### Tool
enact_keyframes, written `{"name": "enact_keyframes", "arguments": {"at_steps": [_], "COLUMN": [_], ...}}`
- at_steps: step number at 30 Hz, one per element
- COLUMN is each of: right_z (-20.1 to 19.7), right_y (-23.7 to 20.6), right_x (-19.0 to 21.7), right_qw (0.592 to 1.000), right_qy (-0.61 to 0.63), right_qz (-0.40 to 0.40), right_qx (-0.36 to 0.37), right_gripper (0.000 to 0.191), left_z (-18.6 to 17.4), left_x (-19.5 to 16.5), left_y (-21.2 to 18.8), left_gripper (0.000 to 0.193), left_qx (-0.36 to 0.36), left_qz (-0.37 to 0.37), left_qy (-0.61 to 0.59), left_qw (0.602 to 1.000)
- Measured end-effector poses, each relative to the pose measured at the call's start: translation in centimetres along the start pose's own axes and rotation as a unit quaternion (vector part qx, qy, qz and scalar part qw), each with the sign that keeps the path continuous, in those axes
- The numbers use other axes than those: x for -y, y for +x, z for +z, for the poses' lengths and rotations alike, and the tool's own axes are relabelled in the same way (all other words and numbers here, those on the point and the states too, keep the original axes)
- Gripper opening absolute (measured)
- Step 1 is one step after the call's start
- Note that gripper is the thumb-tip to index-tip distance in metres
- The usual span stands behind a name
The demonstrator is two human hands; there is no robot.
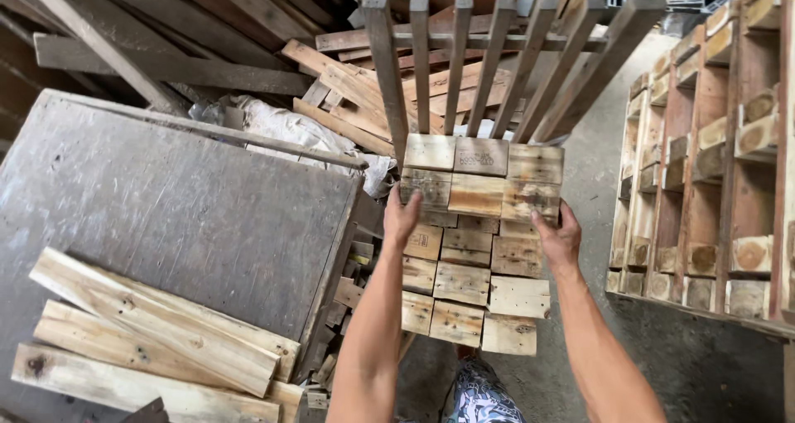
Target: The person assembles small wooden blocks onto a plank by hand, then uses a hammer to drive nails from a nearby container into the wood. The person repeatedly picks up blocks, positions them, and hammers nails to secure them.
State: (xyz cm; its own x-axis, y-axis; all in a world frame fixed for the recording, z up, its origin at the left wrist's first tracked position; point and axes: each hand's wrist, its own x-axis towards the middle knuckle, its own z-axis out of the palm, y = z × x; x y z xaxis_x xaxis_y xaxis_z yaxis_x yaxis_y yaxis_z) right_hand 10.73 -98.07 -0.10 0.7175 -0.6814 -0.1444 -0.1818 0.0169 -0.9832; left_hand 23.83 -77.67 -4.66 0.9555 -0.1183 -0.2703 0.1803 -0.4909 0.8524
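my left hand (401,218) and my right hand (560,237) press against the two sides of a row of three short weathered pale wooden blocks (479,194), fingers closed on its ends, gripping it between them. that row sits near the top of a neat stack of sawn pallet blocks (472,286) rising from the concrete floor (712,373). one more row of blocks lies just beyond the gripped row, and past it grey wooden slats (464,67) fan upward, leaning over a heap of scrap planks (348,91). left of the stack stands a large grey worn wooden bench (182,207) with three pale rough boards (149,340) lying on its near corner. small offcuts (348,290) crowd the gap between the bench and the stack. right of the stack, upright wooden pallets (712,166) stand close.
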Motion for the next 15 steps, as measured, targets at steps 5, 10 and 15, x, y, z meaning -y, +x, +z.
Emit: {"name": "enact_keyframes", "arguments": {"at_steps": [5,10,15], "right_z": [-1.6,-3.9,10.9], "right_y": [-3.3,-10.1,-20.6], "right_x": [-5.3,-7.8,-9.3], "right_qw": [0.999,0.992,0.956], "right_qy": [-0.028,-0.080,-0.192], "right_qz": [-0.010,-0.087,-0.152], "right_qx": [-0.024,0.044,0.162], "right_gripper": [0.063,0.032,0.044], "left_z": [0.2,-6.1,-17.4], "left_x": [3.8,9.3,14.8], "left_y": [-3.2,-15.9,-35.5], "left_gripper": [0.070,0.066,0.070], "left_qx": [-0.128,-0.198,-0.385], "left_qz": [0.157,0.131,0.053], "left_qy": [0.061,0.077,0.078], "left_qw": [0.977,0.968,0.918]}}
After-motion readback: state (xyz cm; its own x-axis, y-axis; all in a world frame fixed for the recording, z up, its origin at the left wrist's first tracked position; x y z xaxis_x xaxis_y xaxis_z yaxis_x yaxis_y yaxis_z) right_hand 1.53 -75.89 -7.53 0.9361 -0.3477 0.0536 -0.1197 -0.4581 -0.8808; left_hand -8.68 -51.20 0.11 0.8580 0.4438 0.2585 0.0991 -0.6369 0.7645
